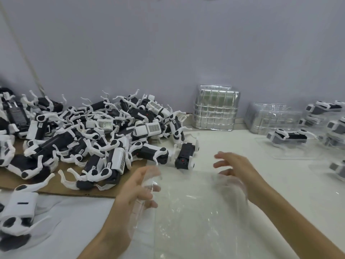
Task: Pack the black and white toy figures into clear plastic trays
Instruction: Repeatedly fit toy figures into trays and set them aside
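Now the person has a clear tray [186, 212] lying flat on the white table [280, 184] right in front of them, and no toy is in it yet. Their left hand [138, 187] curls round the tray's left edge, the plastic showing over the fingers, so it looks to be gripping it. Their right hand [237, 169] hovers over the tray's far right corner with fingers spread and loose, holding nothing.

What matters next is the nearest toy figure [184, 156]. It sits just past the tray's far edge, between the two hands and about as close to one as the other. Its long body runs near to far, the black end toward the person. Since the right hand is free, I would expect it to reach forward and left for that one.

The big pile of figures [89, 131] lies farther left on cardboard [56, 186]. Stacks of empty trays [216, 111] stand against the far wall, and filled trays [287, 137] sit at the far right.
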### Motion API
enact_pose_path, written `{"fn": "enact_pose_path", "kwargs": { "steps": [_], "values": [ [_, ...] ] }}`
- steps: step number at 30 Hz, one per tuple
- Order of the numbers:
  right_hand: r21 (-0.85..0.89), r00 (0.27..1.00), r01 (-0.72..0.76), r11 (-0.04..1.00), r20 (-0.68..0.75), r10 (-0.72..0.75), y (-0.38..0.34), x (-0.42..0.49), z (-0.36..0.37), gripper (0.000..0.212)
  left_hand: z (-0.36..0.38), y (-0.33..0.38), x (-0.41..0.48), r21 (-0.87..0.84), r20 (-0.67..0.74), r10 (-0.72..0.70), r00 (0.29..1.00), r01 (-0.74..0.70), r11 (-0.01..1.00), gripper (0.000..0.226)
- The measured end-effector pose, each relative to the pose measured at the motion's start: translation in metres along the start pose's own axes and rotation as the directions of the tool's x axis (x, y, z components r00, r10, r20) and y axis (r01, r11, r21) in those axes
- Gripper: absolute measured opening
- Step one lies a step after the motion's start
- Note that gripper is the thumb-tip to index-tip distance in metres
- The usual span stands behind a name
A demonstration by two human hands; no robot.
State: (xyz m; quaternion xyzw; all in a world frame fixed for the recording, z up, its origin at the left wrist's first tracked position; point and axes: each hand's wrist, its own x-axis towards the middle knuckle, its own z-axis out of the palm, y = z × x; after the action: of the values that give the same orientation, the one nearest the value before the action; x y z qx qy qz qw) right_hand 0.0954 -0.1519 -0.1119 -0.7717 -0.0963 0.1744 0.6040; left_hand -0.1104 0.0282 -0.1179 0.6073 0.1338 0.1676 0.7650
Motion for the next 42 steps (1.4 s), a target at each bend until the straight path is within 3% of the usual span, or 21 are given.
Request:
{"fn": "enact_pose_path", "kwargs": {
  "steps": [1,3,8,10,15,21,24,28,31,35,38,42],
  "values": [
    [-0.100,0.991,-0.103,0.990,0.079,0.111,-0.001,0.012,0.004,0.030,0.002,0.001,0.002,0.023,0.021,-0.014,1.000,0.013,1.000,0.070],
    [-0.253,0.975,-0.128,0.959,0.147,0.169,-0.004,0.033,0.016,0.044,0.003,0.000,0.005,0.060,0.040,-0.035,0.999,0.032,0.998,0.075],
    [-0.488,0.990,0.001,0.873,0.122,0.067,-0.016,0.062,0.063,0.049,0.001,-0.004,0.001,0.037,0.040,-0.056,0.998,0.054,0.998,0.061],
    [-0.490,0.990,0.020,0.872,0.131,0.051,-0.020,0.066,0.076,0.045,-0.001,-0.005,0.001,0.020,0.034,-0.058,0.998,0.058,0.998,0.057],
    [-0.362,0.983,0.003,0.932,0.170,0.063,-0.026,0.066,0.078,0.023,-0.004,-0.004,0.004,0.003,0.017,-0.059,0.998,0.059,0.998,0.054],
    [-0.024,0.998,0.029,0.999,0.052,-0.027,-0.024,0.042,0.034,0.043,-0.003,-0.010,0.007,0.037,-0.066,-0.003,0.998,0.005,0.999,0.044],
    [0.211,0.990,0.143,0.967,-0.020,-0.142,-0.027,0.023,0.002,0.041,-0.007,-0.016,0.010,0.039,-0.149,0.009,0.989,-0.003,0.999,0.039],
    [0.434,0.952,0.272,0.859,0.011,-0.307,-0.027,-0.011,-0.017,0.047,-0.011,-0.023,0.010,0.071,-0.197,-0.016,0.980,0.031,0.997,0.042],
    [0.332,0.900,0.400,0.855,0.035,-0.435,-0.021,-0.031,-0.006,0.046,-0.009,-0.023,0.010,0.093,-0.174,-0.033,0.984,0.050,0.994,0.036],
    [0.141,0.765,0.624,0.769,0.088,-0.637,-0.021,-0.052,0.010,0.058,-0.007,-0.023,0.010,0.100,-0.189,-0.022,0.982,0.042,0.994,0.032],
    [0.035,0.724,0.665,0.746,0.216,-0.655,-0.020,-0.059,0.014,0.055,-0.007,-0.023,0.008,0.109,-0.174,-0.005,0.985,0.024,0.994,0.036],
    [-0.092,0.702,0.703,0.705,0.249,-0.667,-0.017,-0.063,0.015,0.051,-0.007,-0.025,0.010,0.100,-0.211,0.016,0.977,0.005,0.995,0.030]
  ]
}}
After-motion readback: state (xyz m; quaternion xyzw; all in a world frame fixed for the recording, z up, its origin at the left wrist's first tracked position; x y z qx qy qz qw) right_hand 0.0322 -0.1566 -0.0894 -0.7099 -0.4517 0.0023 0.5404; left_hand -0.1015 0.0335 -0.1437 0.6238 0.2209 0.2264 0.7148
